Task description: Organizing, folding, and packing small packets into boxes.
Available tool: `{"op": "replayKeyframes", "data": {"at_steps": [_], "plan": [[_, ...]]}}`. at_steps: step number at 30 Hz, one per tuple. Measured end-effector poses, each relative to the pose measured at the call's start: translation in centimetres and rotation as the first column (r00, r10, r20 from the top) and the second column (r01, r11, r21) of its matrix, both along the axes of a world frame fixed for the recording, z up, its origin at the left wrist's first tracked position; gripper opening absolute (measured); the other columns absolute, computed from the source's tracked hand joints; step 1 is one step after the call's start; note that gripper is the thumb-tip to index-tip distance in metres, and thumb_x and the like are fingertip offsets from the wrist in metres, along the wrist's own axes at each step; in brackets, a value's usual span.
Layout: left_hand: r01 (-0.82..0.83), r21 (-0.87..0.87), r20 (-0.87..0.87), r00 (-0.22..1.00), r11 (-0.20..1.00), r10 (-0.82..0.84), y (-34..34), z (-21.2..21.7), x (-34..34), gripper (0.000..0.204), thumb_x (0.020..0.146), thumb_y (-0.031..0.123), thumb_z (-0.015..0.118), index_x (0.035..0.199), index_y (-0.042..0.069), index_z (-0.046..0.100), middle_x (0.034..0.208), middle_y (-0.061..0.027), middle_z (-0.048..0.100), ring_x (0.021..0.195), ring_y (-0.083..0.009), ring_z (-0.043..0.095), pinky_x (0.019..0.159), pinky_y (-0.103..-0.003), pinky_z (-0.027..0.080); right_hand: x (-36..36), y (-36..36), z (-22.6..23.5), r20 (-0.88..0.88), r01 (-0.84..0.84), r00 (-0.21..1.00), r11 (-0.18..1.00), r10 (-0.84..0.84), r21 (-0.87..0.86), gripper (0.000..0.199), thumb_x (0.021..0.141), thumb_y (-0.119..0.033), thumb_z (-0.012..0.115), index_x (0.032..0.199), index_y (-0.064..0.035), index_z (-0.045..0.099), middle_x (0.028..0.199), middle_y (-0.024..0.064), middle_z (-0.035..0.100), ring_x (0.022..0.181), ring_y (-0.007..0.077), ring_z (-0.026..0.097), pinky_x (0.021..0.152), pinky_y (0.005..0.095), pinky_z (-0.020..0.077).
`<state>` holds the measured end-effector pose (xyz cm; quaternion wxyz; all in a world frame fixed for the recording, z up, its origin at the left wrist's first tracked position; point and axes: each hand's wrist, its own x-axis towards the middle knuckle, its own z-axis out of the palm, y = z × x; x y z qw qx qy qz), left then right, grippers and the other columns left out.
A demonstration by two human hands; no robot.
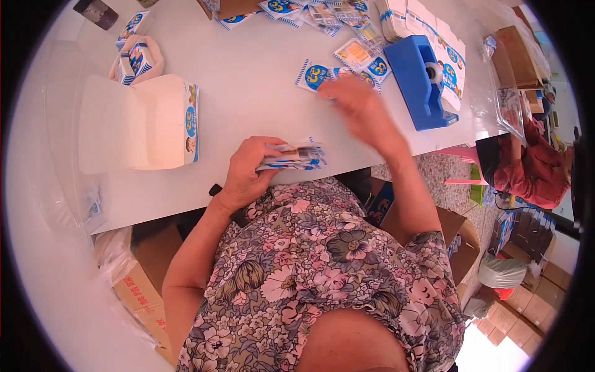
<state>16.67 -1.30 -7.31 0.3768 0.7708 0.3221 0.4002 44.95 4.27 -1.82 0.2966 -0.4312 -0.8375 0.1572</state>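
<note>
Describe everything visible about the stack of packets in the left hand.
The stack is several thin packets in white and blue wrappers, seemingly plastic film, with striped ends; a brownish patch shows on top. Edges uneven, it sticks out rightward from the left hand, pinched between thumb and fingers near the front edge of the table.

Stacked blue-and-white flat packets (292,158): thin plastic film, glossy, crinkled.
Scattered blue-and-white flat packets (356,54): plastic film, shiny, with clear see-through areas.
White open rectangular box (160,124): paperboard, smooth and matt inside.
Blue elongated tape dispenser (406,65): hard plastic, smooth, faintly glossy.
White broad tabletop (248,105): smooth, low sheen; its material is unclear.
Pink-grey floral garment (310,254): soft cloth, matt, gathered.
Brown boxy carton (139,297): cardboard, matt.
Grey speckled floor (427,180): hard, stone-like.
</note>
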Motion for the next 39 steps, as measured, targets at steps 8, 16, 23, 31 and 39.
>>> {"op": "replayKeyframes", "data": {"at_steps": [8, 16, 23, 31, 39], "plan": [[0.021, -0.372, 0.036, 0.999, 0.928, -0.009, 1.5, 1.3, 2.4, 0.056, 0.081, 0.004, 0.079, 0.13, 0.004, 0.05, 0.113, -0.0109, 0.067, 0.108, -0.0189, 0.066, 0.092, -0.03, 0.051, 3.6, 0.5, 0.3, 0.158, 0.345, 0.899, 0.883, -0.408, 0.317, 0.024, 0.086, -0.004, 0.067, 0.11, -0.0072, 0.071, 0.101, 0.0109, 0.072, 0.093, 0.0279, 0.068, 0.077, 0.0378, 0.051], [0.04, -0.386, 0.012, 0.999, 0.921, -0.038, 1.3, 1.9, 2.2, 0.044, 0.081, -0.001, 0.078, 0.12, 0.005, 0.058, 0.114, -0.0087, 0.067, 0.108, -0.0165, 0.065, 0.094, -0.028, 0.05, -0.2, -1.3, -0.3, 0.011, 0.345, 0.937, 0.926, -0.348, -0.152, 0.024, 0.096, -0.016, 0.065, 0.115, -0.001, 0.067, 0.079, 0.0152, 0.067, 0.066, 0.0181, 0.062, 0.058, 0.029, 0.0459], [0.029, -0.277, 0.085, 0.996, 0.961, -0.006, 1.3, 1.6, 2.6, 0.048, 0.073, 0.004, 0.084, 0.115, 0.007, 0.062, 0.107, -0.0076, 0.066, 0.099, -0.0209, 0.066, 0.087, -0.031, 0.053, 0.1, -1.7, -1.5, -0.192, 0.227, 0.909, 0.825, -0.37, -0.517, 0.031, 0.1, -0.012, 0.059, 0.126, 0.0029, 0.062, 0.094, 0.0013, 0.069, 0.082, 0.0051, 0.056, 0.073, 0.0223, 0.0468], [0.013, -0.278, 0.071, 0.997, 0.96, 0.008, 1.3, 1.8, 2.6, 0.049, 0.073, 0.004, 0.085, 0.116, 0.007, 0.061, 0.107, -0.0074, 0.066, 0.099, -0.0202, 0.066, 0.086, -0.031, 0.053, -0.2, -2.0, -2.1, -0.261, 0.156, 0.887, 0.78, -0.38, -0.606, 0.036, 0.099, -0.008, 0.056, 0.133, 0.0041, 0.056, 0.105, 0.0046, 0.07, 0.092, 0.0054, 0.059, 0.08, 0.0217, 0.0478], [0.018, -0.299, 0.094, 0.996, 0.954, 0.01, 1.1, 1.9, 2.6, 0.052, 0.072, 0.002, 0.084, 0.118, 0.006, 0.06, 0.108, -0.0071, 0.065, 0.101, -0.0196, 0.066, 0.087, -0.03, 0.054, -0.5, -2.4, -1.5, -0.21, 0.201, 0.898, 0.784, -0.387, -0.587, 0.033, 0.099, -0.009, 0.059, 0.129, 0.0037, 0.059, 0.099, 0.0038, 0.071, 0.087, 0.0049, 0.058, 0.078, 0.0216, 0.0479]]}}
